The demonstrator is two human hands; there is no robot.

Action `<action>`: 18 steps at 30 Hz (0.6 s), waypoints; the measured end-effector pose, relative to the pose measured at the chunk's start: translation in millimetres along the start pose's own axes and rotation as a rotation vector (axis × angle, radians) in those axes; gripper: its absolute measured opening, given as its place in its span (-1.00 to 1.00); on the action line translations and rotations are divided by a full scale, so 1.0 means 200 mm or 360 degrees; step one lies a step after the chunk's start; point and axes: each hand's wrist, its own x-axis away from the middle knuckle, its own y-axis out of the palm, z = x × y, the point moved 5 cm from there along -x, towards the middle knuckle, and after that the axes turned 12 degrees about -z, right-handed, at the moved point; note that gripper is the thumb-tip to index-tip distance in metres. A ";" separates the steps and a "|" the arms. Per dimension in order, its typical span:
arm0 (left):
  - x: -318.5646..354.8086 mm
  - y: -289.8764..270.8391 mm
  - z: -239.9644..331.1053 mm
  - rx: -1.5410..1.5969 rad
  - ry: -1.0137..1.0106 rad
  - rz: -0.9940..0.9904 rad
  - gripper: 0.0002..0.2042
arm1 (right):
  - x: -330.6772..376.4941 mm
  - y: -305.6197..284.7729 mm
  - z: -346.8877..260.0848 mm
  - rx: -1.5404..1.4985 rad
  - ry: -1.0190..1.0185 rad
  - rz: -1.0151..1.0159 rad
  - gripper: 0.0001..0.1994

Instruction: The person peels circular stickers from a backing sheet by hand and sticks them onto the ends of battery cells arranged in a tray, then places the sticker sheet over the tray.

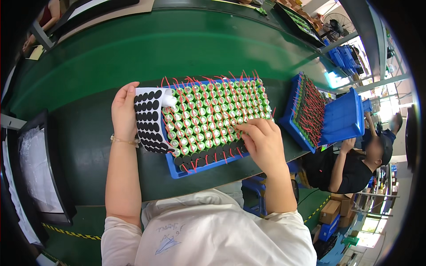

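Wires (210,106) (red) straggle across cells (204,94), a blue bin (341,116) nearby.

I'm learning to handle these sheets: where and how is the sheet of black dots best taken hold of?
The sheet of black dots is probably best pinched at its left edge, coming from the left, where the left hand is. It looks thin and bends, its upper right corner curls over, and green cells crowd its right side.

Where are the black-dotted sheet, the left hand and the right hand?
Black-dotted sheet (148,116), head view: middle of its dotted face.
Left hand (123,111), head view: back of hand.
Right hand (267,143), head view: back of hand.
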 end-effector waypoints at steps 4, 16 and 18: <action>-0.01 -0.01 0.00 -0.0017 0.0003 0.0022 -0.78 | 0.02 -0.01 0.05 -0.0063 0.0004 0.0013 -0.86; 0.00 0.01 0.01 -0.0012 0.0005 -0.0025 -0.79 | 0.05 -0.09 -0.03 -0.0111 -0.0279 -0.0090 -0.80; 0.00 0.01 0.01 -0.0014 0.0001 -0.0021 -0.79 | -0.01 -0.09 -0.08 -0.0157 -0.0340 -0.0033 -0.76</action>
